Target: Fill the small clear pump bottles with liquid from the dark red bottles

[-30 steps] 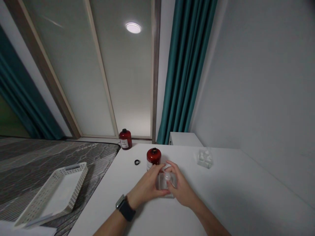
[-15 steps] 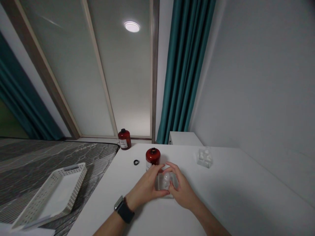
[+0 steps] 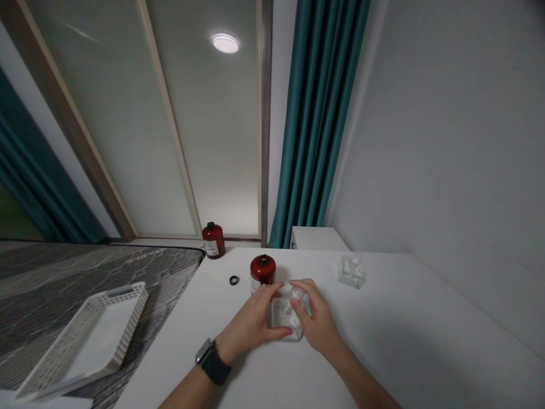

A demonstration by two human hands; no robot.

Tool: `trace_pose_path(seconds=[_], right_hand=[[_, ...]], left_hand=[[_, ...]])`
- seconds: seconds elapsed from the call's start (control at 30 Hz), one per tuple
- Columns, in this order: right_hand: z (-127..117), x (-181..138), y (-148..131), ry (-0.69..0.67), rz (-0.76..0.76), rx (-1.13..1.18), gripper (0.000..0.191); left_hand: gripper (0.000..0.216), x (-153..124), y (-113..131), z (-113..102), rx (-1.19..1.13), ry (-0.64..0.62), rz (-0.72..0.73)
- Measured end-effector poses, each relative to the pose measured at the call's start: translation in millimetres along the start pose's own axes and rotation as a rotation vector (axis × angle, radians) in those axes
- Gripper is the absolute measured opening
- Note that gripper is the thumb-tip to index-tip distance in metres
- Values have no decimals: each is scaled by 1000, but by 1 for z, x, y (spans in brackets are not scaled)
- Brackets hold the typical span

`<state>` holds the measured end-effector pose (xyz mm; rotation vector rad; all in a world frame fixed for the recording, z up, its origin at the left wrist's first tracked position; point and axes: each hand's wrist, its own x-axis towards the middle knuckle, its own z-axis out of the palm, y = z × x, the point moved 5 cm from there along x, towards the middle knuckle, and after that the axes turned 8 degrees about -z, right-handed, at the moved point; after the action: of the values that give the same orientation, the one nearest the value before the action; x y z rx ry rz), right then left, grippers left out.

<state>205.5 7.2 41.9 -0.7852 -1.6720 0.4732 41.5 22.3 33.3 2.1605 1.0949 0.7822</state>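
Note:
On the white table (image 3: 238,324) in front of me stands a clear, square glass-like container (image 3: 280,315). My left hand (image 3: 255,318) curves round its left side, thumb at the near edge and fingers at the far edge. Between the thumb and fingers of my right hand (image 3: 315,318) is a clear, rounded stopper-like piece (image 3: 298,293), held above the container's right side. Just beyond my left fingers stands a dark red bottle (image 3: 263,268) with its top uncapped; my hand partly hides its label.
A black ring (image 3: 234,280) lies left of the bottle. A second red bottle (image 3: 213,241) with a black cap stands at the far left corner. Another clear square container (image 3: 352,271) sits at the right. A white perforated basket (image 3: 128,335) rests on the grey surface at left.
My right hand has lifted the clear rounded piece from the container's middle and shifted it slightly right and away from me. My left hand stays round the container.

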Motion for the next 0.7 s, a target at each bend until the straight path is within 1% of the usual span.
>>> trace_pose_path(seconds=[0.07,0.13,0.23,0.27,0.43,0.57,0.7], right_hand=[[-7,1,5,102,46,2,25],[-15,2,12,217,131,24,27],[-23,2,21,348,250,77,34],[-23,2,22,359,272,89,36],[-17,3,23,287,301,88,39],[-18,4,23,276,327,87,43],[-25,5,24,304,360,86,46]], left_hand=[[84,0,0,0,8,1,-6],[83,0,0,0,15,4,-6],[84,0,-1,0,24,5,-9],[84,0,-1,1,26,4,-10],[84,0,-2,1,31,12,4],[82,0,0,-1,34,20,-4],[82,-1,2,-2,34,17,-5]])
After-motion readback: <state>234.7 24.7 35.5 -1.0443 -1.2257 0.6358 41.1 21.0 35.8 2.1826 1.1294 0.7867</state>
